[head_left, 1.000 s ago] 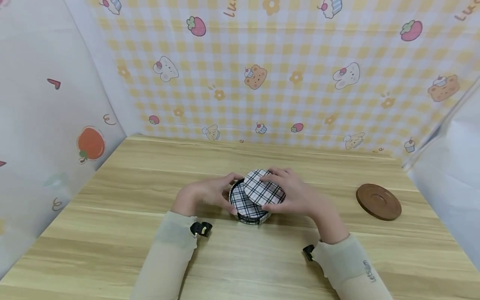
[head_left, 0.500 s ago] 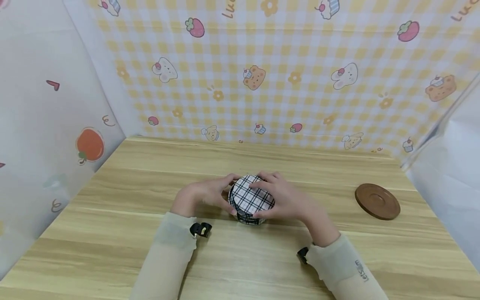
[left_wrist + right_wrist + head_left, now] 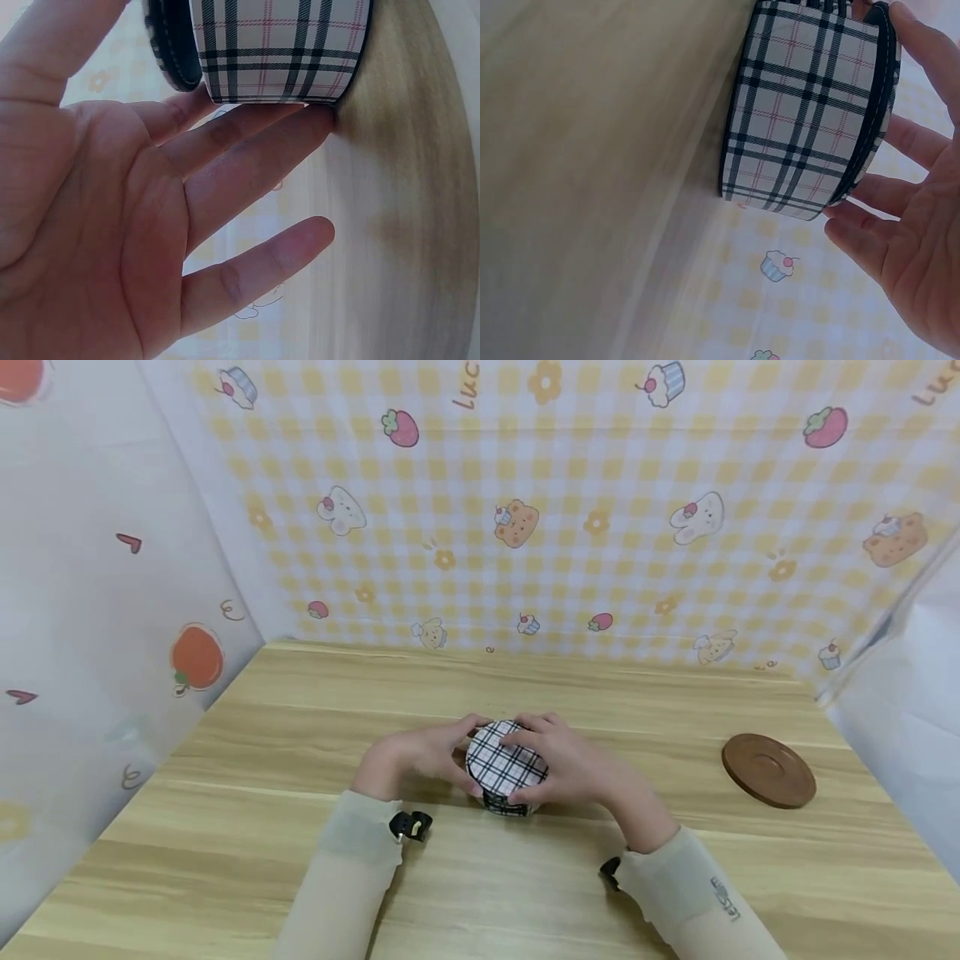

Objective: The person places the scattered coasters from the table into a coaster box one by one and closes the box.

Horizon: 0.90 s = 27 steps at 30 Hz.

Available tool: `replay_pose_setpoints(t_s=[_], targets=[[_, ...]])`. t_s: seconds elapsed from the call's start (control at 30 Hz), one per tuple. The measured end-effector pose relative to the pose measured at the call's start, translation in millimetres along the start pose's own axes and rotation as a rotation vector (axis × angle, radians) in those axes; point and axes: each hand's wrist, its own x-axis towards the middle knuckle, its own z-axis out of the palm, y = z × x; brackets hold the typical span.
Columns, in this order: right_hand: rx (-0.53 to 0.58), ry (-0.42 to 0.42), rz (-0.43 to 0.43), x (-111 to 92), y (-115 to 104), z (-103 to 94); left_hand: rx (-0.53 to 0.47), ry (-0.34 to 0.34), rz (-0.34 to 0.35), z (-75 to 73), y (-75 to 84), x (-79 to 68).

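Observation:
A round coaster (image 3: 501, 766), with a white, black and red plaid top, lies over a matching round coaster holder (image 3: 795, 112) on the table. My right hand (image 3: 576, 766) holds the coaster by its edge, thumb at the front and fingers at the back. In the right wrist view the coaster's dark stitched edge stands against the holder's top. My left hand (image 3: 426, 756) steadies the holder from the left, thumb in front and fingers behind. In the left wrist view its fingers touch the plaid side wall. The coaster hides the inside of the holder.
A brown round saucer-like disc (image 3: 768, 770) lies at the right of the wooden table (image 3: 300, 727). A yellow checked backdrop (image 3: 570, 552) with cartoon prints rises behind the table's far edge. White printed sheets (image 3: 97, 635) stand at the sides.
My right hand has brought the coaster left and down over the holder, which it now covers. The left hand has stayed at the holder's side. The head view has shifted slightly.

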Motion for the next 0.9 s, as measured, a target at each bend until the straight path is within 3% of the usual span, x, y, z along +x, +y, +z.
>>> replay_pose_setpoints(t_s=[0.27, 0.6, 0.9], targets=[[-0.008, -0.023, 0.006, 2.3, 1.5, 2.4, 0.030, 0.008, -0.025, 1.2, -1.9, 0.8], [-0.046, -0.005, -0.045, 1.6, 4.1, -0.7, 0.022, 0.010, -0.013, 0.7, -0.7, 0.4], [-0.080, 0.026, -0.015, -16.0, 18.9, -10.4, 0.010, 0.018, -0.012, 1.7, 0.9, 1.3]])
